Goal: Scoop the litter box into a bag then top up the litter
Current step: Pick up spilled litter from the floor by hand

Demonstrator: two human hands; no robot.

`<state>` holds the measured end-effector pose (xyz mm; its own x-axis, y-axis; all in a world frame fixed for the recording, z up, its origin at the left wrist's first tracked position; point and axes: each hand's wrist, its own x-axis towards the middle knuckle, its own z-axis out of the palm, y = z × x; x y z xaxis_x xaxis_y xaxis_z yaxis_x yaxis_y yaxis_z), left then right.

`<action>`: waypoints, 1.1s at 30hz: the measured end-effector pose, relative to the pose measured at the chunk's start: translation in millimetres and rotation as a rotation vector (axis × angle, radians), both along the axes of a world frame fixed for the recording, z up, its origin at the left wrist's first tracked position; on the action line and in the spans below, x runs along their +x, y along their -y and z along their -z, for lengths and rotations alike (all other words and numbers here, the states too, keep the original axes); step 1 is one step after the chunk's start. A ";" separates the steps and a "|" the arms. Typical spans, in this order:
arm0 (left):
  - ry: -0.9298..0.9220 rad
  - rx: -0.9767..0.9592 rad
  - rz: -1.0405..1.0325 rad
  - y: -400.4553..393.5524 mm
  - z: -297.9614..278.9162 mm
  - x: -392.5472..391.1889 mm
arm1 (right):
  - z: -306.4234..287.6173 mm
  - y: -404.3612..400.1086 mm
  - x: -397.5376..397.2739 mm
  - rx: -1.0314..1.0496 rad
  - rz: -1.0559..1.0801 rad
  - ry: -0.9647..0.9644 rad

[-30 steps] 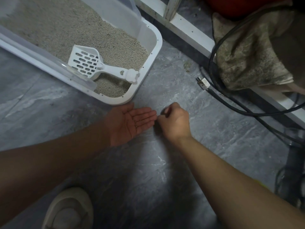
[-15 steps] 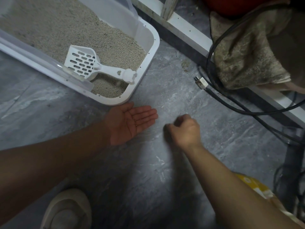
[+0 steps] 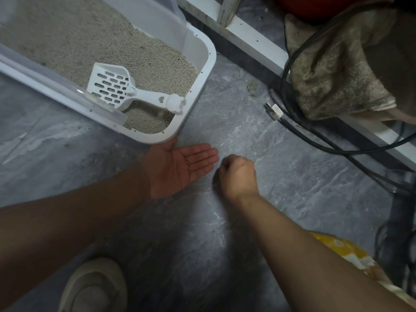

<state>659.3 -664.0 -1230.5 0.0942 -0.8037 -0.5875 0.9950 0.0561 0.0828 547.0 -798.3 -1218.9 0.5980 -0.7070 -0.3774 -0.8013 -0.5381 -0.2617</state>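
Two hands: left (image 3: 180, 168) flat, right (image 3: 238, 174) apparently curled.

Grey marbled floor (image 3: 281, 176), dusty in spots. Black cables (image 3: 315, 136) looping along the right side, with a white plug (image 3: 273, 111) lying on the floor just beside them. Grubby beige cloth (image 3: 333, 70) bunched up on a white frame (image 3: 252, 39), something red (image 3: 315, 5) behind it. Beige shoe (image 3: 94, 287) bottom left.

Single head-worn view, looking steeply down, close over the floor (image 3: 258, 140), wide-angle, no second view
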 end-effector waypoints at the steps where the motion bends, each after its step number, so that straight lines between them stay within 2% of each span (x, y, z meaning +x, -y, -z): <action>1: -0.002 -0.007 -0.004 0.0 0.2 0.0 | 0.6 0.6 0.9 0.004 -0.018 -0.020; 6: -0.019 0.001 -0.038 -1.6 1.5 0.8 | 1.2 3.2 3.2 0.045 -0.040 -0.048; 9: -0.010 0.020 -0.055 -3.9 0.0 1.1 | -2.7 8.1 4.9 -0.001 0.025 0.150; 11: -0.001 0.028 -0.069 -5.4 -0.2 1.0 | -5.9 12.4 8.9 0.016 -0.025 0.214; 14: 0.001 0.057 -0.076 -5.5 0.1 1.0 | -6.0 17.4 15.8 0.081 -0.195 0.082; 18: 0.005 0.071 -0.074 -6.1 3.0 1.8 | 5.5 19.6 22.8 -0.047 -0.316 0.058; 23: -0.004 0.077 -0.059 -6.1 3.9 0.3 | 10.0 26.3 16.9 -0.058 -0.233 0.098; 29: 0.001 0.110 -0.055 -2.9 1.7 -2.2 | 3.1 28.5 10.9 0.032 -0.110 0.135; 33: 0.025 0.162 -0.049 -0.1 0.3 -3.4 | -33.0 0.9 13.0 0.177 0.086 0.413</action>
